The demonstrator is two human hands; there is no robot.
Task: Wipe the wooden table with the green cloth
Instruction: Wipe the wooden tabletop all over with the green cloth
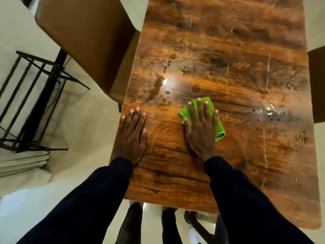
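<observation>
Your right hand [201, 127] flat, fingers spread, pressing green cloth [219, 129] onto wooden table [175, 173] near front-middle. Left hand [131, 136] flat on bare wood. Cloth looks soft, light, probably bunches, so keep palm centered. Water drops [156, 88] just ahead.

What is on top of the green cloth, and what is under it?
The right hand lies flat on the green cloth, pressing it onto the wooden table. Whether the wood beneath is wet or dry is hidden by the cloth.
</observation>
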